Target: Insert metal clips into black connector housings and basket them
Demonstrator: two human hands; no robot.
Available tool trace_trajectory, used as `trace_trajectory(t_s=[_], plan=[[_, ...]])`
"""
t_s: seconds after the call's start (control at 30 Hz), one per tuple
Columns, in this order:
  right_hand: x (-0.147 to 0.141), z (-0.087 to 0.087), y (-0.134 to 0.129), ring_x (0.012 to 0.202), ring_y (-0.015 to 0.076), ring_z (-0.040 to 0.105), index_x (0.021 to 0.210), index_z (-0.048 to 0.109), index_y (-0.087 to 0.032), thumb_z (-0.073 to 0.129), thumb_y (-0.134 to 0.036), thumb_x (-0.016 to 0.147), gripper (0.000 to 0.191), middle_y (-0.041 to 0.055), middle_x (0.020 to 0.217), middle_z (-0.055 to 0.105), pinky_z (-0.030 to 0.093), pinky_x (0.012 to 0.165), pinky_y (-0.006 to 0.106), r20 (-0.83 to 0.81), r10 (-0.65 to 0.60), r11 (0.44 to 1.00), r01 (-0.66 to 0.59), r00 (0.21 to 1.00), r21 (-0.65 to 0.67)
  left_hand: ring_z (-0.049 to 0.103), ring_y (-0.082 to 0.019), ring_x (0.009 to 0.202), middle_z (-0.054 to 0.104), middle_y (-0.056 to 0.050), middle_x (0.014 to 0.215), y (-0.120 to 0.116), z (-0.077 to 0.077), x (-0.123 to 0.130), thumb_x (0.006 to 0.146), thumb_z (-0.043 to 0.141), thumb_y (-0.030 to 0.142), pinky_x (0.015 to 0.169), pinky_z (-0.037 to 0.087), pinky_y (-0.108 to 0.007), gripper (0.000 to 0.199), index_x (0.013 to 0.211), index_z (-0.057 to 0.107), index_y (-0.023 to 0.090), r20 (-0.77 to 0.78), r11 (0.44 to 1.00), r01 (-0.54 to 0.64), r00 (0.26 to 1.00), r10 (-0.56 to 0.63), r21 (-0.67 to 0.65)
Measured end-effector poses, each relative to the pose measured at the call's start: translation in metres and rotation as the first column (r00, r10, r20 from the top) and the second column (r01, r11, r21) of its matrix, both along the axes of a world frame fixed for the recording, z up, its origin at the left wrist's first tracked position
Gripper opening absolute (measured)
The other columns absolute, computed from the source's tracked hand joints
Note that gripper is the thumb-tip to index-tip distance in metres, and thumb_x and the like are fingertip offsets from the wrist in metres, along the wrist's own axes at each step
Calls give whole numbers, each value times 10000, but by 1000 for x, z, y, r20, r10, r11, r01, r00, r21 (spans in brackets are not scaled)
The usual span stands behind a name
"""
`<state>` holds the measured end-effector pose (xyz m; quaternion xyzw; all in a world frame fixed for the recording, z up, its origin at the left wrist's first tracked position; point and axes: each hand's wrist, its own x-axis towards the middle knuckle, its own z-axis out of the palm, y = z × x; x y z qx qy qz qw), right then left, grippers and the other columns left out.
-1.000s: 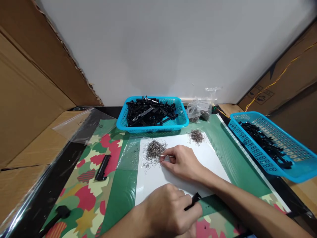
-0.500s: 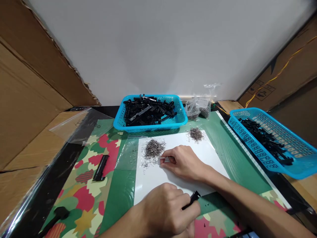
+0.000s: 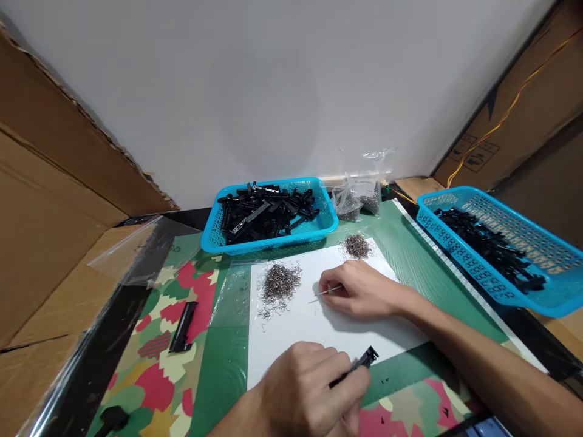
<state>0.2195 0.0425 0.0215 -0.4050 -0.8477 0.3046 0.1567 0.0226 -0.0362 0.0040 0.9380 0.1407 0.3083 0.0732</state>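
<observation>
My left hand (image 3: 310, 382) is closed around a narrow black plastic part (image 3: 367, 357), whose notched end sticks out past the fingers. My right hand (image 3: 364, 290) pinches a thin metal pick (image 3: 331, 291) just above a white sheet (image 3: 273, 346); whether anything hangs on its tip is too small to tell. Left of that tip lies a large pile of tiny bent metal springs (image 3: 280, 282), with loose ones scattered at its lower edge. A smaller spring pile (image 3: 356, 246) sits beyond the right hand, near the sheet's far edge.
A blue basket (image 3: 268, 246) of black parts stands at the back, another blue basket (image 3: 469, 273) at the right. Clear bags (image 3: 359, 200) of springs lean by the wall. One black part (image 3: 183, 326) lies left on the patterned cover, near a dark knobbed object (image 3: 113, 417).
My right hand has drawn the pick away from the large spring pile, to the right. The left hand keeps hold of the black part, more of which now shows. The camera view has shifted slightly.
</observation>
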Motion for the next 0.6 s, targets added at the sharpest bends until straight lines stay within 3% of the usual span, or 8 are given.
trace_trajectory(t_s=[0.17, 0.4, 0.6], plan=[[6, -2, 4, 615, 124, 488, 938, 778, -178, 642, -199, 937, 138, -20, 696, 643, 313, 599, 257, -204, -46, 987, 14, 978, -158, 374, -166, 455, 457, 26, 565, -1, 1, 1, 741, 471, 49, 378, 233, -353, 210, 797, 605, 202, -20, 1000, 18, 1000, -18, 4], [-6, -5, -1, 607, 126, 549, 982, 842, -224, 786, -283, 899, 116, -15, 696, 723, 301, 621, 271, -86, -9, 997, 2, 996, -75, 396, -172, 453, 479, 23, 563, -3, -3, -1, 781, 489, 71, 378, 245, -358, 207, 864, 640, 185, -39, 999, 43, 998, -42, 32], [-10, -5, -3, 665, 148, 625, 997, 832, -244, 750, -215, 919, 117, 0, 801, 788, 301, 626, 271, -32, 25, 999, -26, 999, -44, 404, -173, 451, 481, 19, 558, -3, -4, -2, 791, 497, 81, 380, 242, -357, 186, 859, 629, 193, -55, 999, 29, 998, -27, 32]])
